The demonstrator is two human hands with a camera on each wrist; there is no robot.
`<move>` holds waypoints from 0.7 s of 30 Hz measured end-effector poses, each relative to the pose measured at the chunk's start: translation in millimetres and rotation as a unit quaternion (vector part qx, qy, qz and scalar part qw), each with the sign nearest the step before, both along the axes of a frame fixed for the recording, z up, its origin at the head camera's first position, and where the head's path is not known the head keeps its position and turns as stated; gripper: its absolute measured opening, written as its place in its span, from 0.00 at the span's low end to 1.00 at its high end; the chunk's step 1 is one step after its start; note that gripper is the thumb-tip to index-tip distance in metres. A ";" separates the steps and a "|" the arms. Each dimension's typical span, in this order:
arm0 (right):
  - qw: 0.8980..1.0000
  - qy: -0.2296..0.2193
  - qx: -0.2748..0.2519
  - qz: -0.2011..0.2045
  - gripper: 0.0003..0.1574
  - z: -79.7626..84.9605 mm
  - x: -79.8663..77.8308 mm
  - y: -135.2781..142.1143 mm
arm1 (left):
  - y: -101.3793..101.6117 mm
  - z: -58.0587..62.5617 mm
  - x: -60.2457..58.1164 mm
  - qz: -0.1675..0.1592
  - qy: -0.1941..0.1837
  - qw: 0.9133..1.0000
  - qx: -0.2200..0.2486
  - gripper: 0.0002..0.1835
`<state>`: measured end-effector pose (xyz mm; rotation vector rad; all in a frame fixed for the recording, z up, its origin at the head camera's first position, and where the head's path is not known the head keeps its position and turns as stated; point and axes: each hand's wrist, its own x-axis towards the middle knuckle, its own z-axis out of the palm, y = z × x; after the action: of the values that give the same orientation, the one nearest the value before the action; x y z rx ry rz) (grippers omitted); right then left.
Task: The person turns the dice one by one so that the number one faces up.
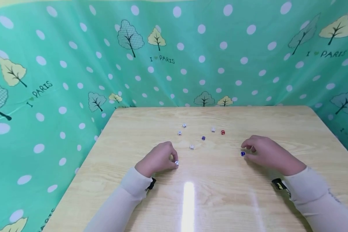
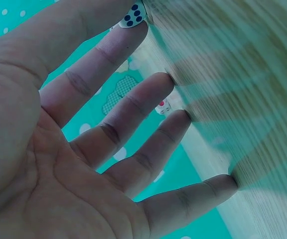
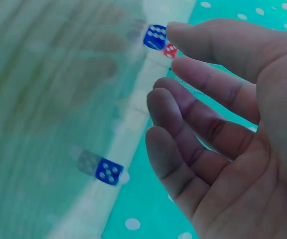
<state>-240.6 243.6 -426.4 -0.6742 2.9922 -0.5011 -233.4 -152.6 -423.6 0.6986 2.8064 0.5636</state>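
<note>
My left hand (image 1: 159, 158) pinches a white die (image 1: 177, 163) between thumb and index finger, low over the wooden table. In the left wrist view this die (image 2: 133, 16) shows dark blue pips, and the other fingers are spread with tips at the tabletop. My right hand (image 1: 265, 153) hovers with loosely bent fingers, thumb tip right at a blue die (image 1: 242, 154). The right wrist view shows that blue die (image 3: 155, 37) beside the thumb, the index fingertip apart from it. Another blue die (image 3: 109, 172) lies by the little-finger side, hidden in the head view.
Several dice lie farther back: white dice (image 1: 192, 147), a blue die (image 1: 203, 138) and a red die (image 1: 223, 132). The wooden table (image 1: 220, 199) is bordered at the back and sides by a green dotted cloth (image 1: 162, 77).
</note>
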 end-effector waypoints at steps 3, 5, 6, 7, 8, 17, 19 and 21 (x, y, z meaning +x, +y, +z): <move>1.000 -0.005 -0.001 0.005 0.19 -5.2 -0.7 -3.2 | -0.6 -2.0 0.8 -0.001 0.001 1.000 0.003 0.08; 1.000 -0.008 -0.004 0.007 0.18 -7.1 -2.4 -4.5 | -0.9 -2.7 0.2 -0.002 0.006 1.000 0.006 0.09; 1.000 -0.007 -0.004 0.009 0.17 -7.8 -3.7 -4.9 | -0.9 -2.4 -0.3 -0.001 0.008 1.000 0.007 0.09; 1.000 -0.006 -0.005 0.009 0.17 -8.5 -3.1 -5.1 | -0.7 -2.9 0.0 -0.001 0.010 1.000 0.008 0.09; 1.000 -0.008 -0.006 0.009 0.16 -8.8 -2.5 -5.3 | -0.5 -3.1 0.3 -0.001 0.009 1.000 0.008 0.09; 1.000 0.005 -0.001 0.021 0.09 -9.5 -1.9 -8.0 | -1.2 -1.6 -0.1 0.000 0.005 1.000 0.010 0.09; 1.000 0.010 0.001 0.027 0.08 -9.8 -2.3 -7.8 | -1.0 -1.7 -0.5 0.001 0.003 1.000 0.006 0.09; 0.999 0.015 0.004 0.030 0.07 -9.5 -2.1 -7.6 | -0.6 -1.7 -1.1 0.002 0.002 1.000 0.006 0.08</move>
<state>-242.8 236.0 -435.9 -0.7744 2.9890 -0.4807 -234.4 -153.2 -425.3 0.6975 2.8107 0.5797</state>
